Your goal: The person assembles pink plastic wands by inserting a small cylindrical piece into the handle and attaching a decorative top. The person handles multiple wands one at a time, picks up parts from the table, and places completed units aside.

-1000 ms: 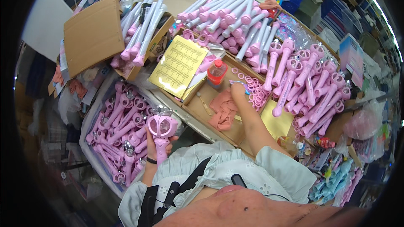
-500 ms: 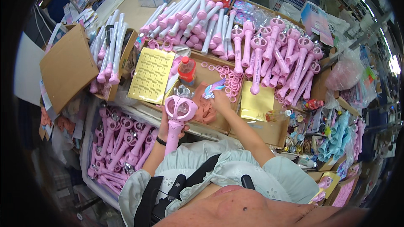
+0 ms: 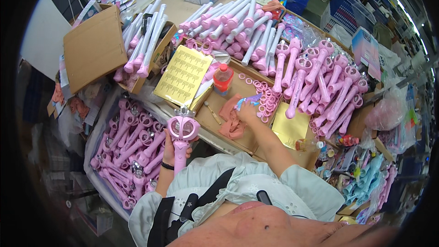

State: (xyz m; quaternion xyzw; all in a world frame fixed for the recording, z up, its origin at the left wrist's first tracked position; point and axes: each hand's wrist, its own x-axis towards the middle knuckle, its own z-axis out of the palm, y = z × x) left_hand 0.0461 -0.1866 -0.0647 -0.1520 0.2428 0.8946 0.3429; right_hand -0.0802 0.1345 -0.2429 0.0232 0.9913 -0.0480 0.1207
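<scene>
My left hand (image 3: 168, 150) is closed round the handle of a pink toy wand (image 3: 181, 148), held upright with its round clear head and silver crown on top. Over the cardboard tray (image 3: 206, 130), my right hand (image 3: 248, 112) has its fingers closed on a blue-and-purple wing-shaped piece (image 3: 251, 100). Part of that piece is hidden under the fingers. Just beside it lies a crumpled orange cloth (image 3: 232, 125). Several pink rings (image 3: 270, 96) are spread on the tray past the hand.
A bin (image 3: 101, 187) of pink wands stands at my left. White-handled wands (image 3: 238, 18) and finished-looking pink wands (image 3: 327, 77) are heaped behind the tray. A red-labelled bottle (image 3: 223, 80), a brush (image 3: 212, 112) and yellow sheets (image 3: 183, 74) sit nearby.
The view has shifted, so the bench appears farther right. My left hand has drawn the wand left and nearer me, uncovering the brush. The wing-shaped piece has turned in my right hand.
</scene>
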